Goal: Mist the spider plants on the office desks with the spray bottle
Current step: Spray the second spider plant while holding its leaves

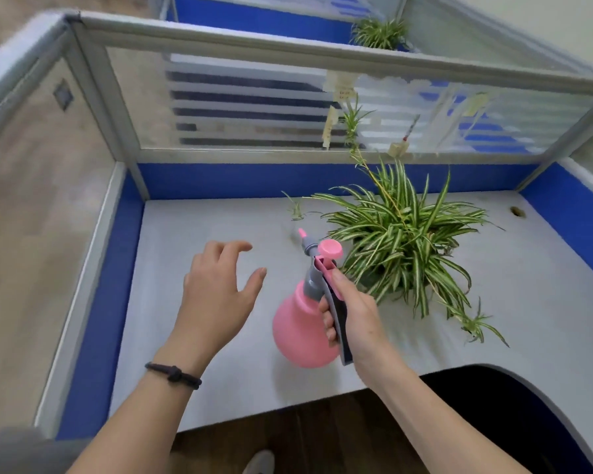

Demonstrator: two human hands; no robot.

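The pink spray bottle is in the lower middle of the frame, held above the grey bench. Its nozzle points up and away, toward the blue partition, so it is not aimed at the leaves. The right hand grasps the bottle by its dark handle, with the fingers wrapped around it and the thumb lying near the pink top. The big spider plant stands just to the right of the bottle, and some of its lower leaves reach close to this hand.

The left hand is to the left of the bottle, apart from it. It hovers over the bench with fingers spread and relaxed, and it holds nothing.

How much is done I cannot tell for sure: I see no drops on the leaves and no wet marks on the bench, but the picture is too soft to show such things. I judge that the misting of this plant is only beginning or not yet done, because the nozzle must first turn to the right. A second spider plant stands on another desk at the upper right of the frame, well apart, and it probably waits too.
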